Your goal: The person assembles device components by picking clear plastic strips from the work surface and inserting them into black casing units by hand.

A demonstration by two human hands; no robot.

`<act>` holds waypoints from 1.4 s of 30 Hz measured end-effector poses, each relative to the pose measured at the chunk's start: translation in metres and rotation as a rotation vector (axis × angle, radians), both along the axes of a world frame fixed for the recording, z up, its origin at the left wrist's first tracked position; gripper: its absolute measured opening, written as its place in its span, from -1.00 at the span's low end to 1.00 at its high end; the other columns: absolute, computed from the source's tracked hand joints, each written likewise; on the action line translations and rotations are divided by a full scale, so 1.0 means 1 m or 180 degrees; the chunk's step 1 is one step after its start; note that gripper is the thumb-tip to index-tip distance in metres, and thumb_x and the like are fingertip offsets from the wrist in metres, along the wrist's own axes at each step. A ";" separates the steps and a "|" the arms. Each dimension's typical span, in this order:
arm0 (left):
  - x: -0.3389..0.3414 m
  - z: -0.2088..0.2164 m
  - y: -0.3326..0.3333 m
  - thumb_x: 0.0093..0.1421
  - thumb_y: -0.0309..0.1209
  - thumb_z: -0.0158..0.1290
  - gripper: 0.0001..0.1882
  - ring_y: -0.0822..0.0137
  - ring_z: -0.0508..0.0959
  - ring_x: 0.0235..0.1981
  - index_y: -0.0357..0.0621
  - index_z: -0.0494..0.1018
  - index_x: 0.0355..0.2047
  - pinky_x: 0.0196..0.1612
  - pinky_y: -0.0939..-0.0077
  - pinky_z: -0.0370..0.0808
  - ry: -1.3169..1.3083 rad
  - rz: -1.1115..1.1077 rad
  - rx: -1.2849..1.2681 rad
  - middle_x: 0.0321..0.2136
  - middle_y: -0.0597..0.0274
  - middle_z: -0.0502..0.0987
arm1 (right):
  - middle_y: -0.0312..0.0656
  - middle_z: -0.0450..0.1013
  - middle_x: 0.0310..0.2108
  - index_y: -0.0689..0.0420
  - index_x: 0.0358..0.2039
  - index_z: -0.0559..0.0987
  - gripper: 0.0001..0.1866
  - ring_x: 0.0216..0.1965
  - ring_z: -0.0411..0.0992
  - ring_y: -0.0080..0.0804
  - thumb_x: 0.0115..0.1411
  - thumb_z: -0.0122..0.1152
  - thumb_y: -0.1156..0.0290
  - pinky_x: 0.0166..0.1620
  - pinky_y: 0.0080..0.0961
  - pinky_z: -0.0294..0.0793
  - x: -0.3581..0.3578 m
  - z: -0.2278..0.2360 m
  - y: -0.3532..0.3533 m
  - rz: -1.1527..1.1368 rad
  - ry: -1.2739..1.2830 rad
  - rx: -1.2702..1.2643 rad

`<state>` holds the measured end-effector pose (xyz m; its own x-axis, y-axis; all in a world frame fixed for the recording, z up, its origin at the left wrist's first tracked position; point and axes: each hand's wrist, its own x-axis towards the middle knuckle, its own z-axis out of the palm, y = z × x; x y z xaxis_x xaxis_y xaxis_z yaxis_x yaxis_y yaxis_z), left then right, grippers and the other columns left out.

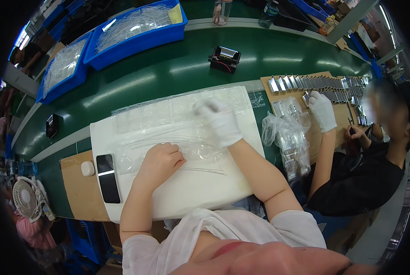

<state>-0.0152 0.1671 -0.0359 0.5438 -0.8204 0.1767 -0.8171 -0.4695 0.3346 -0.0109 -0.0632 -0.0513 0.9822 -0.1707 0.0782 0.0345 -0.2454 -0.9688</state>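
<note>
Because the right hand (pixel 221 120) is motion-blurred inside a white glove, its grip cannot be told; it is seen over the far part of the clear plastic bags (pixel 168 117), and contact cannot be confirmed. The left hand (pixel 161 160) is bare, curled into a loose fist, and pressed onto the near edge of the plastic, though whether a sheet is actually pinched is hidden by the knuckles. The bags are transparent, thin, crinkled and overlapped in a row, so single pieces are hard to separate; they are spread across the far half of a white board (pixel 205 188) laid on the green worktop (pixel 168 73). A black phone (pixel 107 178) is laid on the board's left end, with a small white rounded object (pixel 87 168) just beside it on brown cardboard (pixel 79 192). A heap of bagged items (pixel 289 137) is seen right of the board. Two blue bins (pixel 136 32) of clear plastic are placed at the far side. A co-worker's gloved hand (pixel 323 110) is held over rows of small metal parts (pixel 315 83). A small fan (pixel 26 198) is cut off at the left rim.
</note>
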 end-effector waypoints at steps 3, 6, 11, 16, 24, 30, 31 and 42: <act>-0.003 0.001 0.001 0.16 -0.36 0.22 -0.86 0.30 0.51 -0.39 -0.07 0.57 -0.52 -0.20 0.46 0.48 -0.0014 0.0083 0.0016 -0.45 0.36 0.50 | -0.25 0.62 -0.26 0.14 -0.11 0.61 -0.80 -0.44 0.44 -0.60 0.36 0.19 0.31 -0.35 -0.64 0.44 0.008 0.007 -0.020 -0.0959 0.0034 0.1537; -0.007 0.010 0.000 0.13 -0.39 0.26 -0.90 0.28 0.50 -0.43 -0.07 0.58 -0.50 -0.27 0.46 0.46 0.0016 0.0295 -0.0182 -0.48 0.35 0.50 | -0.18 0.61 -0.22 0.14 -0.07 0.58 -0.81 -0.36 0.50 -0.56 0.38 0.18 0.35 -0.26 -0.59 0.53 0.006 0.010 -0.037 -0.1031 -0.0324 0.2054; 0.004 0.037 -0.022 0.17 -0.37 0.23 -0.90 0.31 0.50 -0.42 -0.04 0.56 -0.45 -0.28 0.47 0.45 0.0090 0.0838 -0.0443 -0.48 0.36 0.50 | -0.11 0.60 -0.19 0.15 -0.09 0.59 -0.79 -0.23 0.57 -0.40 0.34 0.27 0.34 -0.07 -0.56 0.58 0.005 0.021 -0.049 -0.1087 -0.1155 0.2555; 0.063 0.028 -0.067 0.20 -0.35 0.18 -0.88 0.27 0.53 -0.31 -0.05 0.53 -0.28 -0.23 0.43 0.46 -0.0661 0.0551 -0.0831 -0.35 0.31 0.54 | -0.08 0.59 -0.16 0.19 -0.07 0.58 -0.77 -0.16 0.58 -0.34 0.31 0.29 0.39 0.01 -0.51 0.59 0.004 0.016 -0.062 -0.0752 -0.1231 0.3202; 0.166 -0.032 -0.151 0.23 -0.28 0.16 -0.66 0.16 0.51 0.03 -0.10 0.48 -0.03 0.11 0.31 0.43 -0.1679 0.0932 -0.0544 -0.02 0.17 0.54 | -0.08 0.55 -0.08 0.23 0.03 0.54 -0.70 -0.08 0.55 -0.32 0.30 0.26 0.51 0.11 -0.41 0.54 0.006 0.011 -0.049 -0.1058 -0.0832 0.1860; 0.160 -0.007 -0.134 0.27 -0.31 0.13 -0.75 0.17 0.49 0.07 -0.03 0.51 -0.06 0.20 0.22 0.37 0.0647 0.1265 -0.1419 -0.07 0.18 0.58 | -0.09 0.55 -0.10 0.26 0.05 0.53 -0.67 -0.14 0.56 -0.34 0.27 0.28 0.54 0.05 -0.46 0.59 0.001 0.025 -0.036 -0.0681 -0.0608 0.1958; 0.155 0.003 -0.129 0.28 -0.32 0.12 -0.78 0.17 0.49 0.08 -0.02 0.52 -0.08 0.22 0.21 0.36 0.1477 0.1413 -0.2043 -0.09 0.19 0.59 | -0.10 0.54 -0.09 0.25 0.05 0.53 -0.67 -0.15 0.55 -0.35 0.27 0.28 0.53 0.06 -0.46 0.58 -0.002 0.025 -0.037 -0.0574 -0.0487 0.2025; 0.155 -0.035 -0.112 0.34 -0.32 0.02 -0.82 0.10 0.58 -0.09 -0.11 0.54 -0.18 0.07 0.22 0.46 -0.1162 0.1284 -0.0529 -0.24 0.11 0.64 | -0.16 0.56 -0.18 0.21 0.01 0.55 -0.71 -0.24 0.53 -0.43 0.28 0.29 0.53 -0.07 -0.57 0.57 -0.002 0.012 -0.025 -0.0569 -0.0449 0.1483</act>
